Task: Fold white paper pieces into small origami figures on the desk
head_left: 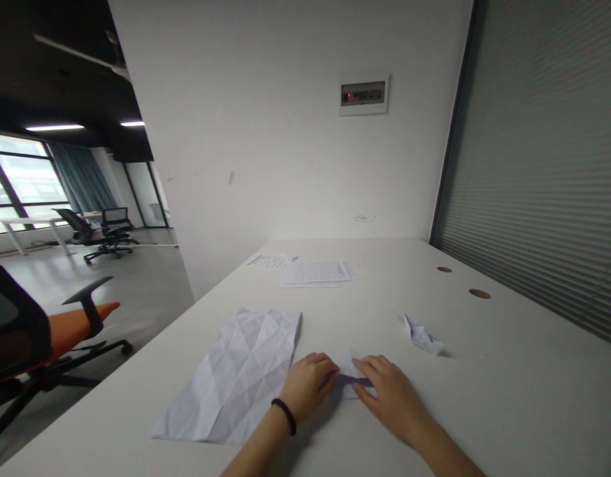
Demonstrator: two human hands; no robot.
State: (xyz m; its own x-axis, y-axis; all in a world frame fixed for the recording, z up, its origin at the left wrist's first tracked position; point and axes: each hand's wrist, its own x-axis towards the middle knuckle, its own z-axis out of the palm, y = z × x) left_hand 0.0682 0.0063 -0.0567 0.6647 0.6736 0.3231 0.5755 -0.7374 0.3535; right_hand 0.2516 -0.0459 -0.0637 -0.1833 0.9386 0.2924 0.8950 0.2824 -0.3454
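A small piece of folded white paper point(348, 365) lies on the table between my two hands, with a shadowed gap running across its middle. My left hand point(309, 384), a dark band around its wrist, grips the left side of the paper with curled fingers. From the right, my right hand point(391, 396) pinches the other side, thumb below and fingers above. Left of my left hand lies a large white sheet point(248, 371) covered in crossing creases. To the right and farther back sits a small folded paper shape, like a boat point(423, 336).
Printed sheets point(319, 272) lie toward the far end of the white table point(509, 411). Two round holes pierce its right side, near a blind-covered glass partition point(539, 172). An orange-seated office chair point(61, 328) stands on the floor at the left.
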